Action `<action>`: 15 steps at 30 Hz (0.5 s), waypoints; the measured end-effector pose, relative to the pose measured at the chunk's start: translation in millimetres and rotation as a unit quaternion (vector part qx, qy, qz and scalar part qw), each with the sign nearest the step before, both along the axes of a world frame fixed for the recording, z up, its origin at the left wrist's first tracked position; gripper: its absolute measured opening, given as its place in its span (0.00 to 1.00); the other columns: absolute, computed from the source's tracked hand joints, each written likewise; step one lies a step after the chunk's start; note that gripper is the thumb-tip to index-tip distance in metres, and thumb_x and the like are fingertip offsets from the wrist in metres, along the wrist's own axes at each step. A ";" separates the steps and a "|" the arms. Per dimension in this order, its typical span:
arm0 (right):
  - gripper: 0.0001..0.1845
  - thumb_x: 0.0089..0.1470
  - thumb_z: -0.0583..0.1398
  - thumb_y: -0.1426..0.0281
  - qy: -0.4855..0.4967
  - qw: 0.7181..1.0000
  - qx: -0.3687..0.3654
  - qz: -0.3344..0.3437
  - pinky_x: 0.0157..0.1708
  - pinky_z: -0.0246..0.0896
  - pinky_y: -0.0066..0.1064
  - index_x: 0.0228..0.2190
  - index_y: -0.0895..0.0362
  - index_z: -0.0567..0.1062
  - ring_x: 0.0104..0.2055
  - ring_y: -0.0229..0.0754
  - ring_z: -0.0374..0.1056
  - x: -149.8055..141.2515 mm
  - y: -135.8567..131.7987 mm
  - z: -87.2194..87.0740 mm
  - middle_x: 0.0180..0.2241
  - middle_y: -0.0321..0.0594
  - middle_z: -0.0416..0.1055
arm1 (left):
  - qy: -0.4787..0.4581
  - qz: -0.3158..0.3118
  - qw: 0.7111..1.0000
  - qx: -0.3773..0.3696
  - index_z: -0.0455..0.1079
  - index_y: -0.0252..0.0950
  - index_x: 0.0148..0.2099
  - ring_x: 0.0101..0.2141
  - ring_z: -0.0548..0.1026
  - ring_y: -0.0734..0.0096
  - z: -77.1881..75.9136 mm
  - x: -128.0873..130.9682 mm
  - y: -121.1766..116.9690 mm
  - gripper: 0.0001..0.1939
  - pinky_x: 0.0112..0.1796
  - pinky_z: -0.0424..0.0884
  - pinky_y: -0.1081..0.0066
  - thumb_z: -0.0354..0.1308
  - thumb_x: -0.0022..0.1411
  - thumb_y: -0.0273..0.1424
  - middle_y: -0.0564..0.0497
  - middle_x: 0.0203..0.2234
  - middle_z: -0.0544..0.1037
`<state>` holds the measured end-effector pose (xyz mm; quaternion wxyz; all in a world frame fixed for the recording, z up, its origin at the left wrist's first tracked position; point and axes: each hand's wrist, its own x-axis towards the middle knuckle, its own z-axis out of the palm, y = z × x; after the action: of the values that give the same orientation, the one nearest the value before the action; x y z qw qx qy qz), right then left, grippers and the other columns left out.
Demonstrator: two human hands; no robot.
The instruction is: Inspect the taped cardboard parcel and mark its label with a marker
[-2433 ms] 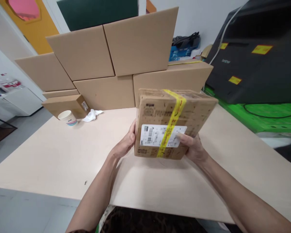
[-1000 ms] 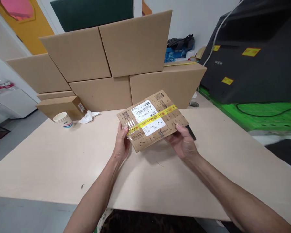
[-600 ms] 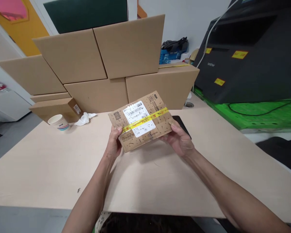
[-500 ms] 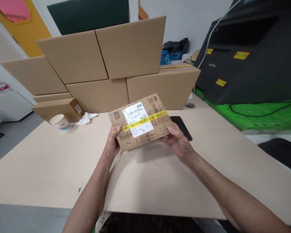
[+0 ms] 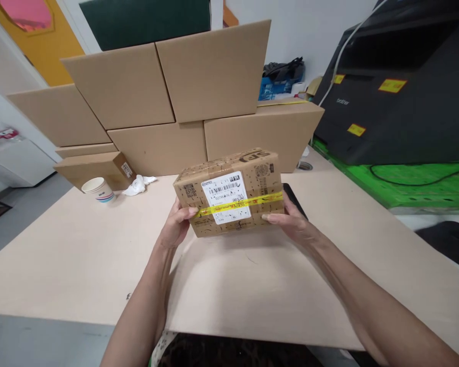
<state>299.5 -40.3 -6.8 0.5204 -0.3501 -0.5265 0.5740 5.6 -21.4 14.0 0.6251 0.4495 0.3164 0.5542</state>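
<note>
A brown cardboard parcel box (image 5: 260, 183) is held up above the table between my two hands. Its labelled side faces me, with a white shipping label (image 5: 225, 188) and a strip of yellow tape (image 5: 265, 199) running across it. My left hand (image 5: 178, 224) grips the left end, thumb on the face near the tape. At the right end, my right hand (image 5: 290, 219) is closed on the lower corner, thumb on the front. The fingers behind and under the box are partly hidden. Behind my right hand lies a flat black object (image 5: 294, 199), mostly covered.
Large cardboard boxes (image 5: 141, 148) stand stacked along the back of the pale table (image 5: 80, 255). On the left are a paper cup (image 5: 98, 189), a crumpled tissue (image 5: 138, 185) and a small carton (image 5: 95, 168). A big black printer (image 5: 378, 112) stands on a green surface at right.
The parcel box has tipped so that its top side now shows above the labelled face. Both hands still hold it, shifted slightly right in view. The whole scene has shifted a little too.
</note>
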 end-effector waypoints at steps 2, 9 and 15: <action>0.54 0.43 0.74 0.63 -0.024 1.000 0.015 -0.005 0.65 0.60 0.58 0.67 0.39 0.57 0.70 0.60 0.59 2.4 1.2 -1.6 0.70 0.40 0.60 | 0.004 -0.009 1.000 -0.005 0.72 0.38 0.61 0.58 0.75 0.41 1.1 -1.0 0.3 0.39 0.59 0.70 0.49 0.71 0.44 0.30 0.45 0.51 0.83; 0.65 0.41 0.76 0.55 -0.118 0.990 0.072 0.000 0.67 0.58 0.58 0.70 0.39 0.46 0.72 0.62 0.54 3.6 9.4 -10.4 0.73 0.46 0.51 | -0.043 0.009 0.999 -0.018 0.76 0.39 0.56 0.67 0.65 0.47 1.0 5.6 3.4 0.31 0.64 0.63 0.52 0.65 0.59 0.55 0.44 0.56 0.80; 0.59 0.44 0.72 0.48 -0.217 0.965 0.138 -0.055 0.67 0.54 0.65 0.70 0.46 0.54 0.72 0.68 0.53 8.0 16.9 -21.9 0.69 0.51 0.59 | -0.005 -0.002 1.000 0.024 0.69 0.44 0.63 0.66 0.65 0.51 -1.4 5.1 2.2 0.29 0.65 0.61 0.55 0.68 0.62 0.41 0.48 0.63 0.73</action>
<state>307.5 -23.4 -28.7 0.4674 -0.4194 -0.6813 0.3762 10.6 -19.2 12.5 0.6164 0.4624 0.2990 0.5630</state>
